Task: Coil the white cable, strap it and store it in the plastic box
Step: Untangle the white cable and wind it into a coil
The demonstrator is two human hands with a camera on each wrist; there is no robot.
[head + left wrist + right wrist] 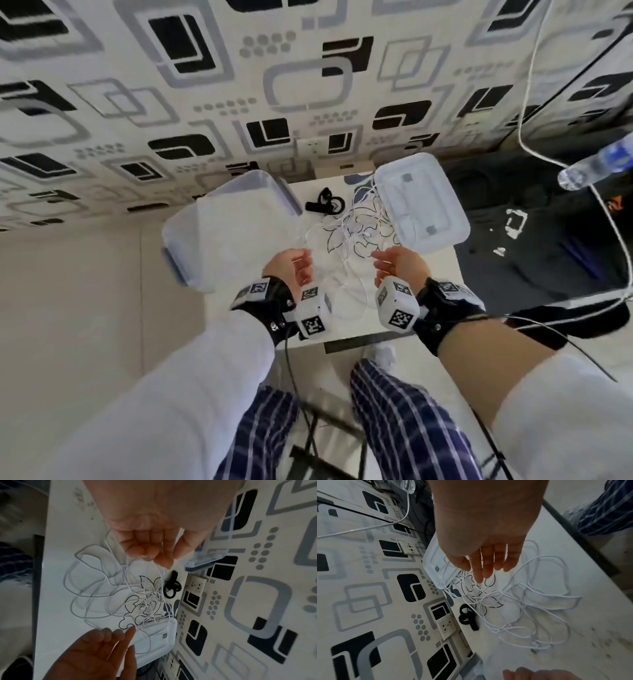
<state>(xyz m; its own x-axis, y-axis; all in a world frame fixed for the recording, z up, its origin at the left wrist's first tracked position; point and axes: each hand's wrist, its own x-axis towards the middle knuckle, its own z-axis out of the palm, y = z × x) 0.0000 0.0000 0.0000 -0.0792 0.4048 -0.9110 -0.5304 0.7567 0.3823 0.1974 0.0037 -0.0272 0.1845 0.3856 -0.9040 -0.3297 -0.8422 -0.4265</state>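
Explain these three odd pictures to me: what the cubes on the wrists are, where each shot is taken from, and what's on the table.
No machine here: a person works with bare hands. The cubes are marker blocks strapped to the wrists. The big picture comes from a head camera; the other two look along each hand.

On the white table lies a tangled white cable, a black strap, a clear plastic box and its lid.

The left hand pinches cable strands, lifting them. The right hand is spread, holding nothing.
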